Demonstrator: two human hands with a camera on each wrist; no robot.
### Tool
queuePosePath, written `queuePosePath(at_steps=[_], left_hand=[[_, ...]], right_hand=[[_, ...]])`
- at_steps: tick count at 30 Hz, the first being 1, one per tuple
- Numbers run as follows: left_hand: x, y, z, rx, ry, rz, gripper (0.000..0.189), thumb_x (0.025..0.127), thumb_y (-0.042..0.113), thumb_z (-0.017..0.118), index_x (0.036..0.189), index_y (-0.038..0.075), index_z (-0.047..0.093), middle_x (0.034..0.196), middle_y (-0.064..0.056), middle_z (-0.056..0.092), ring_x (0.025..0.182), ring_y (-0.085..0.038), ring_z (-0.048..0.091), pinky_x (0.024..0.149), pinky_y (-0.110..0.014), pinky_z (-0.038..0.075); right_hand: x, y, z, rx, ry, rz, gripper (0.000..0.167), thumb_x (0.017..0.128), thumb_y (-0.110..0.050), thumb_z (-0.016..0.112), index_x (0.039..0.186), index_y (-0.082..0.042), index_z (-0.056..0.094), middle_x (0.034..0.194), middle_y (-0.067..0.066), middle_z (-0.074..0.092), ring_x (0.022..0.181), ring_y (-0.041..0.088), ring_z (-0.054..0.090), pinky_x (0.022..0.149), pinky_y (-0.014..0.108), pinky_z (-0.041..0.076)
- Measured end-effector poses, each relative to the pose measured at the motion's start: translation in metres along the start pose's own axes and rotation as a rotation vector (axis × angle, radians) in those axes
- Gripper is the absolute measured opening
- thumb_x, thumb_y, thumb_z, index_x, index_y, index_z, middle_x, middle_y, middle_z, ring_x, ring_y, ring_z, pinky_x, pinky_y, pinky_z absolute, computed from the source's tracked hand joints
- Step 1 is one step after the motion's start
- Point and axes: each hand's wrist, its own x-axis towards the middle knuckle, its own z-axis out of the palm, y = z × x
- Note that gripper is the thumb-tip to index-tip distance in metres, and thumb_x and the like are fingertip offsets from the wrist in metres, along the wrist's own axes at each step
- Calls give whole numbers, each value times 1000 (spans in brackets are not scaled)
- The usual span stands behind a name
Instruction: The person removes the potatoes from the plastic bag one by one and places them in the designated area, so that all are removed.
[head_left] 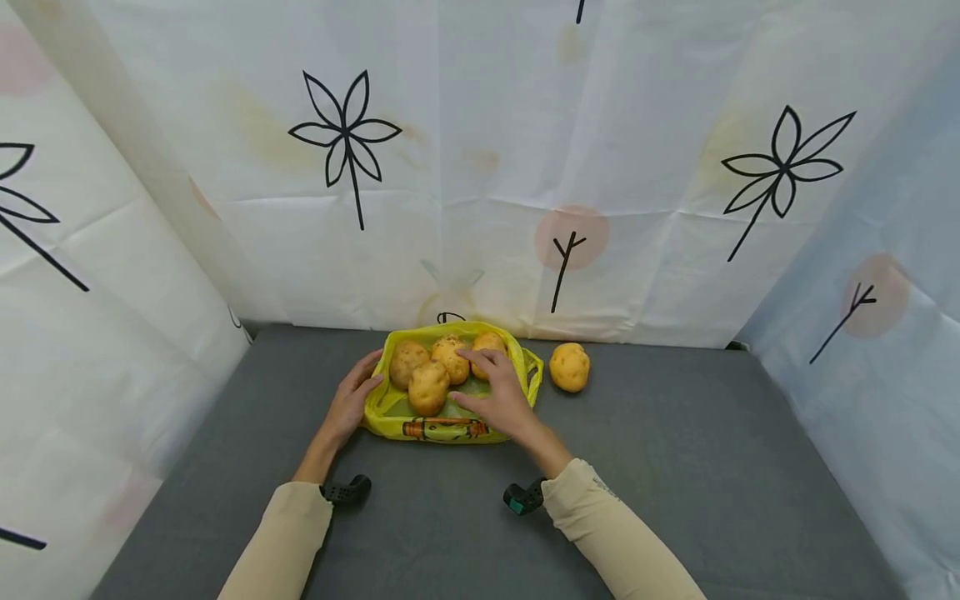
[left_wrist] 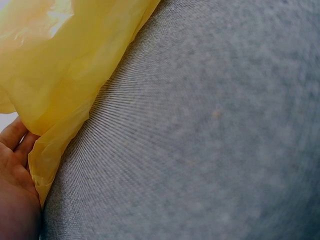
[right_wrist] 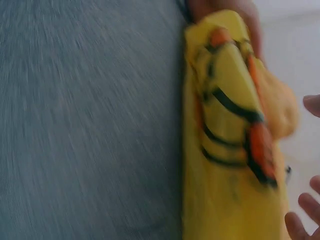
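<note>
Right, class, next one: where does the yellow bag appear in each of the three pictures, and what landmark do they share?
Head: the bag sits just below centre, slightly left.
Left wrist: the bag fills the upper left corner.
Right wrist: the bag, blurred, runs down right of centre to the bottom edge.
Shared landmark: the grey table.

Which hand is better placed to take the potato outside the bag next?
Probably the right hand: it looks empty, over the right side of the yellow bag, nearer the loose potato; the left hand touches the bag's left side.
</note>
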Motion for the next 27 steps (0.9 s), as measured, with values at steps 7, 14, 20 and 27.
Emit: queuePosePath(at_steps=[7,14,20,27], left_hand=[[1,0,0,15,-11,4,51,111,16,43,159,4,31,154,-27,40,136,-43,42,104,-48,37],[2,0,0,6,-7,6,51,111,14,43,159,3,31,154,-27,39,138,-43,41,106,-52,34],[2,-1,0,3,-6,5,51,111,14,44,159,4,32,154,-27,39,138,-43,41,106,-52,35],[1,-2,1,8,-2,1,50,111,15,44,158,5,33,153,-27,40,137,-43,42,106,-52,35]], right_hand=[[3,-8,28,54,-45,30,65,90,-25,81,148,-15,55,141,17,45,127,34,46,99,56,43],[4,-10,44,57,-55,52,63,90,-25,80,148,-17,56,139,20,42,122,35,49,97,54,46],[2,-8,55,16,-44,44,64,90,-24,81,148,-19,55,139,20,41,125,37,48,99,56,44],[1,-5,65,-57,-33,14,71,89,-25,82,151,-20,47,136,18,39,114,33,55,92,50,50]])
